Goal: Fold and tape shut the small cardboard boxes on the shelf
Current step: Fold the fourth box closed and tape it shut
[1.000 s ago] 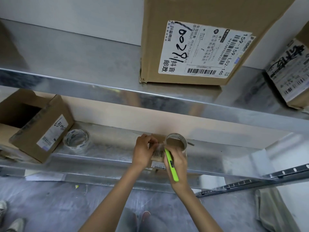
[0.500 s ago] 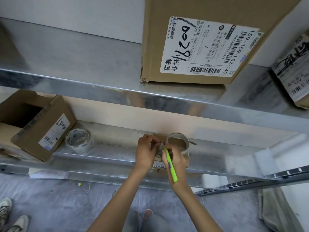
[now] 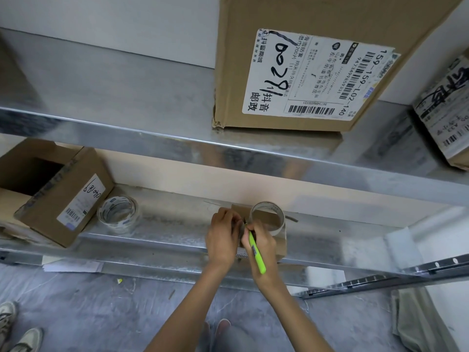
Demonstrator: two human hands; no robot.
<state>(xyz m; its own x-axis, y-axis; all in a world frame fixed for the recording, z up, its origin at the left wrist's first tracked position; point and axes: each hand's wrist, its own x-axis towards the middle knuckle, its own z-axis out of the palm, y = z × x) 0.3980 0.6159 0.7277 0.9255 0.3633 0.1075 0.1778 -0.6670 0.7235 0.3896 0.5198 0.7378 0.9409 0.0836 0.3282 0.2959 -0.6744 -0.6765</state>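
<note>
The left hand (image 3: 222, 240) reaches up from the near edge, wrist straight, fingers curled over the top left edge of the small box (image 3: 280, 246) and gripping it; what the fingertips press on there is hidden. The right hand (image 3: 262, 246) sits just beside it, touching or almost touching, and grips a green cutter (image 3: 256, 253) like a pen. The cutter's tip points far and slightly left at the box top between the two hands, and its tail sticks out past the wrist. Both forearms rise from the bottom of the view and converge on the box. The box stands on the lower shelf (image 3: 177, 226) near its front lip, with a tape roll (image 3: 269, 217) standing on its top just right of the hands. Well to the left on the same galvanised shelf lie a second roll (image 3: 118, 215) and, beside it, an open box (image 3: 63, 196) with a white label. The upper shelf (image 3: 127, 85) carries a large labelled carton (image 3: 304, 72), and another labelled box (image 3: 446, 110) sits at the far right. Below is a grey floor (image 3: 101, 313) with paper (image 3: 73, 266) under the shelf, shoes (image 3: 15, 334) at the left corner and a cloth (image 3: 418, 323) at the right.
</note>
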